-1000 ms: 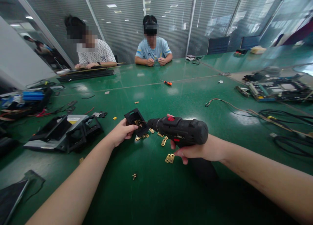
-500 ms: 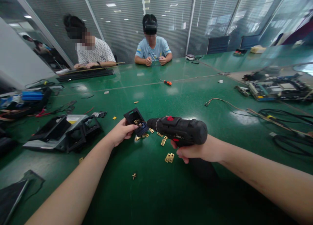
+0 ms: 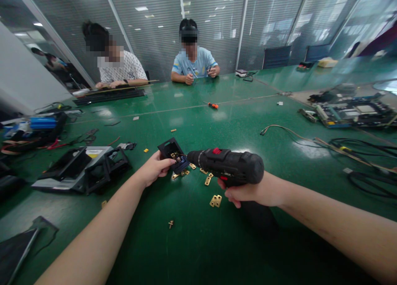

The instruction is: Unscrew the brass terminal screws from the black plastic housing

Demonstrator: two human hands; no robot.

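Head view: a black box (image 3: 167, 146), open-topped and rectangular, is tilted over the middle of the counter (image 3: 198, 243), with brass-coloured fittings (image 3: 178, 158) inside. Its near edge is pinched by the left hand (image 3: 156, 169), thumb on the rim; the handle of a power drill (image 3: 232, 167) is gripped by the right hand (image 3: 256, 192). The chuck is aimed at the fittings (contact between bit and screw cannot be confirmed at this size). The step in hand is judged to be screw driving or removal; for the next move, the box should be braced and the bit kept in line with the screw head. The drill body is matte black plastic with red switches. Gold-coloured plates (image 3: 215, 201), flat, shiny and pierced with holes, are scattered near the box on glossy green. Farther left, an angular grey-and-black frame (image 3: 89, 169) is seen.
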